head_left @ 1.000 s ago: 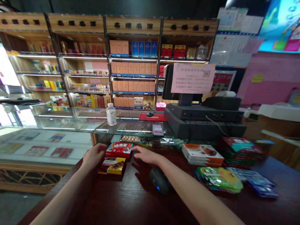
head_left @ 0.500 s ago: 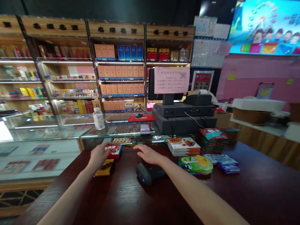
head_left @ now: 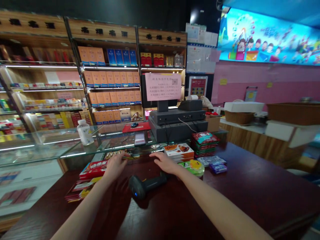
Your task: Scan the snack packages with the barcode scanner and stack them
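Note:
My left hand (head_left: 115,166) lies palm down and open on the dark wooden counter (head_left: 225,200), just right of a red snack box (head_left: 93,169), holding nothing. Below that box sits a pile of yellow and red packets (head_left: 81,188). My right hand (head_left: 163,163) is open and empty, its fingers reaching toward the glass case. Close under it lies a black handheld barcode scanner (head_left: 143,185) with a small blue light. Neither hand grips the scanner.
A glass display case (head_left: 75,143) stands behind the counter, with a water bottle (head_left: 85,132) on top. To the right are a black till (head_left: 177,121), boxed snacks (head_left: 178,152), a green pouch (head_left: 193,167) and blue packets (head_left: 217,168). Stocked shelves fill the back.
The view has swung right, so the scene slides left. My left hand has moved from over the red box to its right side. My right hand stays open.

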The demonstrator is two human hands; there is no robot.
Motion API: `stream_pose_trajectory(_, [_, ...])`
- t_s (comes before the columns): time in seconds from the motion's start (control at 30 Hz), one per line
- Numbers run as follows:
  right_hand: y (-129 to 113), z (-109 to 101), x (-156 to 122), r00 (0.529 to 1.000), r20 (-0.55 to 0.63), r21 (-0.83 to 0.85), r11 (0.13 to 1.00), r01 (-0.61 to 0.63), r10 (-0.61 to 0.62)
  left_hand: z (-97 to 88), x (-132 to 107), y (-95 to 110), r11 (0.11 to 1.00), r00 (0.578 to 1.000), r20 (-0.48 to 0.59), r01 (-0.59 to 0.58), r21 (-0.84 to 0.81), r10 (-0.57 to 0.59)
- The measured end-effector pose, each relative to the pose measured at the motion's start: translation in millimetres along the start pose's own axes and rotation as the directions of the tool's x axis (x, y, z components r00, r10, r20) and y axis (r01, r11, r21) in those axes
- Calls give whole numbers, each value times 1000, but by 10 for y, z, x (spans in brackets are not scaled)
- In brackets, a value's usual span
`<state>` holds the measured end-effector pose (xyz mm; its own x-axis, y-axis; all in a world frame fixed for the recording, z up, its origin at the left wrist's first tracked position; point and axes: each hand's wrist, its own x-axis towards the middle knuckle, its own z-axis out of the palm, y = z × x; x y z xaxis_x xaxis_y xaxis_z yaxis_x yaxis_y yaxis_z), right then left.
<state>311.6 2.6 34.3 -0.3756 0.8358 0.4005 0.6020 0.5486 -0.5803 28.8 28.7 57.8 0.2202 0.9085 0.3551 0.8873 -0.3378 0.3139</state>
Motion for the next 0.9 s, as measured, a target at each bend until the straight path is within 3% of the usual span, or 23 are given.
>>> stream_pose_trajectory(0.6, [573,-601,-470,980,-162,-7,993,-117,114,479,260,875,990,987,89,-125,-71,131])
stream_pose_trajectory(0.9, [853,-922,-648,935,-315,-124,970,-208,160,762,349,1311,975,966,155,-189,-116,206])
